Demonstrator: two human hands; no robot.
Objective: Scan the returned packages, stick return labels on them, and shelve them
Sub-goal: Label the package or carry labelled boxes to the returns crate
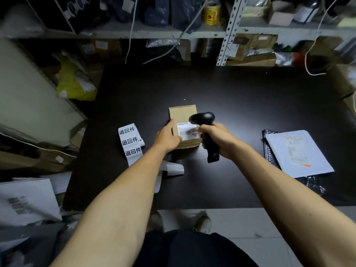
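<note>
A person standing at a black table is holding a small cardboard box near the table's middle, with the left hand lying against the box's left side, fingers fairly straight and the thumb reaching over the top edge beside its white shipping label. The right hand is gripping the handle of a black barcode scanner, fingers wrapped fully round it, with the scanner's head hanging over the box's right side, just above the label. A strip of return labels, each printed with bold black characters, is lying on the table just left of the box, its tail curling under the left forearm. Well apart on the right, a white mailer bag is resting on top of a black bubble mailer. Metal shelving crowded with boxes and bags is running along the far side of the table, with a yellow tape roll sitting on the upper shelf.
</note>
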